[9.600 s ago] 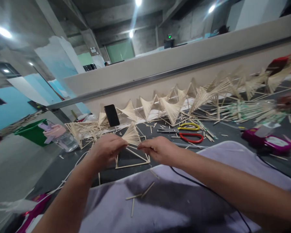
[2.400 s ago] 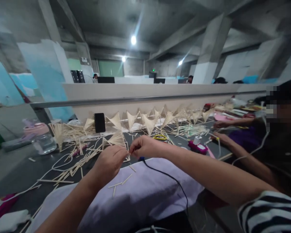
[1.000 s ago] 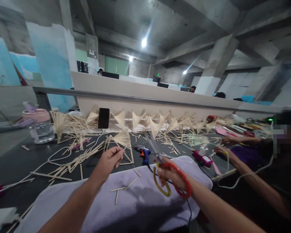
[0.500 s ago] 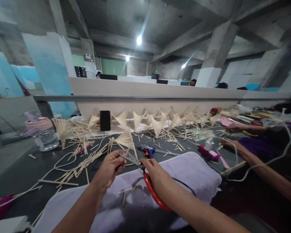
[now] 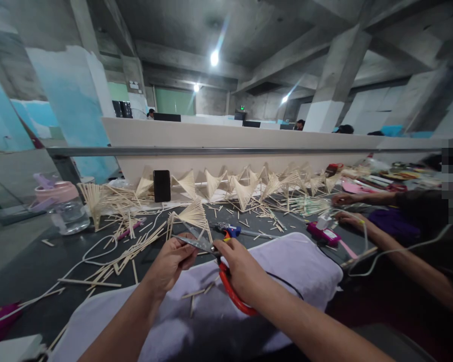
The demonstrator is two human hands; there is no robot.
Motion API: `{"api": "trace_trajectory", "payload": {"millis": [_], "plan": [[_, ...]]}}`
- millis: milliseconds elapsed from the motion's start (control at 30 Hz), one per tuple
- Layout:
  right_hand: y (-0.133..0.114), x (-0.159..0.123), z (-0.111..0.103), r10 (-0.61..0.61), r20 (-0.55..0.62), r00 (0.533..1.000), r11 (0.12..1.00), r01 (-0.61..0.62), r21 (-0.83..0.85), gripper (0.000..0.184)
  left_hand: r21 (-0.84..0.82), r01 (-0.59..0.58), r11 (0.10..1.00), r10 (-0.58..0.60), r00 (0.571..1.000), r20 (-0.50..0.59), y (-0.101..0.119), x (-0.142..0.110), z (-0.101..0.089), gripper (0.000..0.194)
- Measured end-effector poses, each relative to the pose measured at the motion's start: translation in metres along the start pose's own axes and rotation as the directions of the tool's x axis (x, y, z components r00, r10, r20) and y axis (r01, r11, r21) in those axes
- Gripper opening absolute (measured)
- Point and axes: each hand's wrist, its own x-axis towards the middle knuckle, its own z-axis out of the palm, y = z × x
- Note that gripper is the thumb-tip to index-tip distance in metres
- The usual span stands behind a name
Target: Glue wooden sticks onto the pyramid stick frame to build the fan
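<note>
My right hand (image 5: 240,269) is closed around a pair of scissors with red handles (image 5: 232,294). Their blades (image 5: 198,243) point left, spread apart, right over the fingertips of my left hand (image 5: 172,261). That left hand is pinched closed beside the blades; what it holds, if anything, is too small and covered to make out. Just beyond the blades stands a fan-shaped twisted piece of thin wooden sticks (image 5: 192,213). A blue glue gun (image 5: 232,231) lies behind my right hand. Under both hands a lilac cloth (image 5: 287,266) carries a few short stick pieces (image 5: 192,294).
Loose sticks (image 5: 126,251) and a white cable (image 5: 94,259) spread over the dark table at left, near a water bottle (image 5: 66,208). A black phone (image 5: 162,186) leans at the back beside several stick pieces (image 5: 245,193). A co-worker's arms (image 5: 381,236) reach in from the right.
My right hand and the scissors have shifted slightly left and up, and the blades look wider apart. At right, the co-worker's hands have moved a little left.
</note>
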Motion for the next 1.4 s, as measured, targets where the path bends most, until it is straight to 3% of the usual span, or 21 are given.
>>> {"api": "trace_trajectory", "payload": {"millis": [400, 533, 700, 833, 933, 1100, 1300, 1400], "plan": [[0.018, 0.0, 0.009, 0.028, 0.012, 1.0, 0.999, -0.028, 0.033, 0.028, 0.119, -0.018, 0.993, 0.02, 1.0, -0.018, -0.004, 0.002, 0.003, 0.019], [0.026, 0.008, -0.009, 0.081, 0.022, 0.997, 0.987, -0.077, -0.144, 0.032, 0.09, -0.089, 0.992, 0.095, 0.993, -0.066, 0.003, 0.005, -0.005, 0.017], [0.074, 0.044, -0.054, 0.187, -0.021, 0.982, 0.856, -0.174, -0.486, 0.034, -0.054, -0.243, 0.969, 0.232, 0.961, -0.15, 0.022, 0.011, -0.025, 0.01], [0.127, 0.081, -0.069, 0.247, 0.036, 0.968, 0.809, -0.186, -0.558, 0.034, -0.043, -0.342, 0.939, 0.327, 0.923, -0.205, 0.025, 0.013, -0.033, 0.013], [0.156, 0.104, -0.063, 0.262, 0.074, 0.962, 0.815, -0.18, -0.551, 0.037, 0.031, -0.329, 0.944, 0.327, 0.915, -0.236, 0.021, 0.012, -0.032, 0.018], [0.174, 0.125, -0.048, 0.25, 0.067, 0.966, 0.853, -0.187, -0.487, 0.056, 0.14, -0.195, 0.971, 0.216, 0.963, -0.159, 0.014, 0.01, -0.024, 0.014], [0.149, 0.102, -0.019, 0.286, -0.033, 0.958, 0.891, -0.278, -0.358, 0.032, 0.193, -0.092, 0.977, 0.107, 0.992, -0.07, 0.004, 0.011, -0.014, 0.013], [0.128, 0.078, 0.003, 0.334, 0.026, 0.942, 0.913, -0.317, -0.257, 0.045, 0.176, -0.044, 0.983, 0.047, 0.999, -0.01, 0.0, 0.011, -0.013, 0.014]]}}
